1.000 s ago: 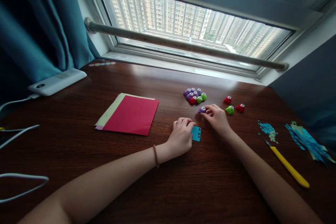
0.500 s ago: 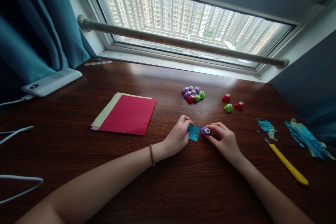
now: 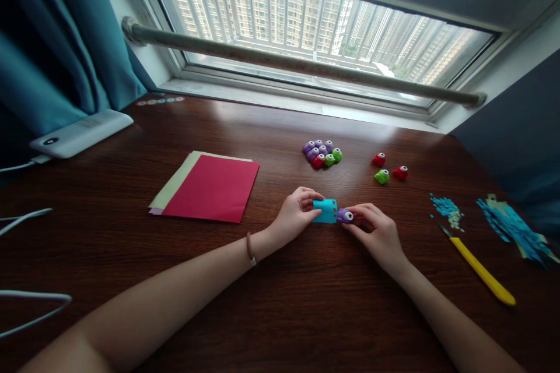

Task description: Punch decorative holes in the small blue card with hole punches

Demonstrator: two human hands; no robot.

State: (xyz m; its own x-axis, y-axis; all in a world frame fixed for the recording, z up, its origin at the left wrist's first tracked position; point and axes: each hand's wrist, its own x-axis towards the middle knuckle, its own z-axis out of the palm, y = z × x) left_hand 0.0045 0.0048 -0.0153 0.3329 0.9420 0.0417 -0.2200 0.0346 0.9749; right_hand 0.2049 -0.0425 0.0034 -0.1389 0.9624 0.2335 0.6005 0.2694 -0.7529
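Between the thumb and fingers of my left hand (image 3: 297, 210) is a small piece of blue paper (image 3: 324, 211) with several small holes punched along its right side. My right hand (image 3: 376, 227) grips a purple craft punch (image 3: 345, 215), which has a dark star on its white button. The punch sits right at the paper's right edge; whether the paper's edge is inside its slot I cannot tell. Beyond my hands lies a tight cluster of purple, red and green punches (image 3: 321, 152). Farther right are two red punches (image 3: 400, 172) and one green punch (image 3: 382, 176).
Stacked coloured paper (image 3: 210, 189) with a red sheet on top lies left. At right are blue paper bits (image 3: 445, 206), a yellow-handled craft knife (image 3: 483, 271) with its blade bare, and blue paper strips (image 3: 518, 230). A white power bank (image 3: 83, 133) and cables lie far left.
My left hand has turned the blue paper level and lifted it slightly, so it faces the punch squarely. The punch has shifted a little to the right in my right hand.
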